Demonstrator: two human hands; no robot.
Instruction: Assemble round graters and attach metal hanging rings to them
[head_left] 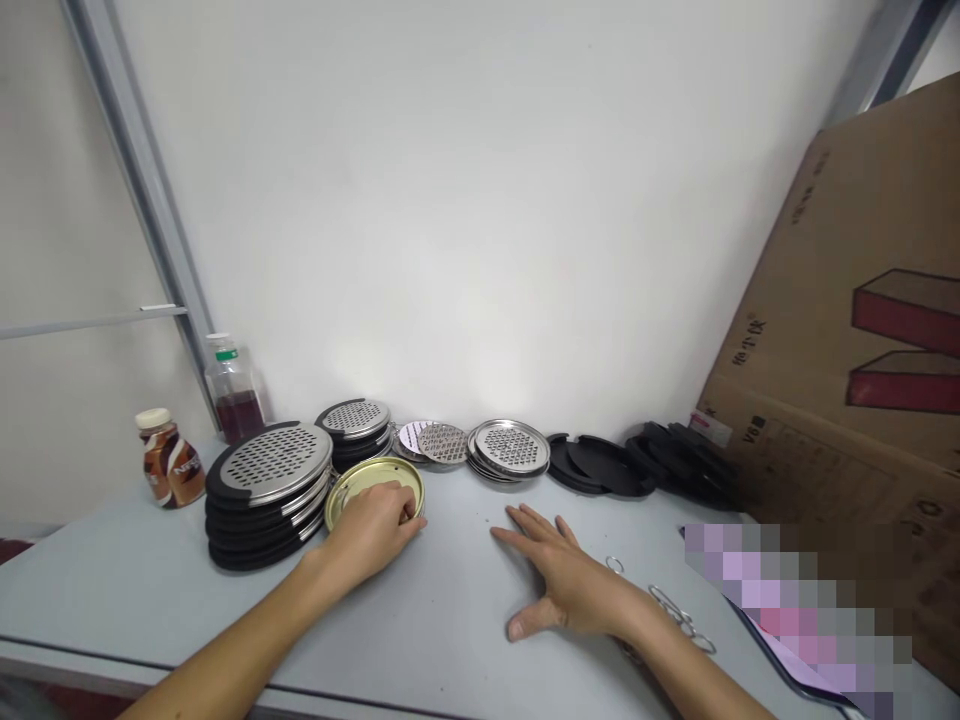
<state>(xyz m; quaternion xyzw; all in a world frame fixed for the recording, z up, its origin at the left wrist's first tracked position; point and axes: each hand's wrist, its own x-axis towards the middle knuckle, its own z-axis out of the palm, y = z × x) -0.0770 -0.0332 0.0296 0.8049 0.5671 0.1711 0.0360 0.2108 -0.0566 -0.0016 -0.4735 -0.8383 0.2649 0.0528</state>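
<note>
My left hand reaches over a shallow, gold-coloured round tin, its fingers curled down inside the rim. Whatever those fingers hold is hidden behind the knuckles. Just left of the tin stands a stack of round metal graters with black rims, and a smaller stack of similar graters sits behind. My right hand is spread over the table, palm down, with nothing in it. Several thin metal rings lie beside the right forearm.
Along the wall lie loose perforated discs, a pile of metal grater plates and black round holders. A brown bottle and a clear bottle of dark liquid stand left. A large carton and a phone-like device occupy the right.
</note>
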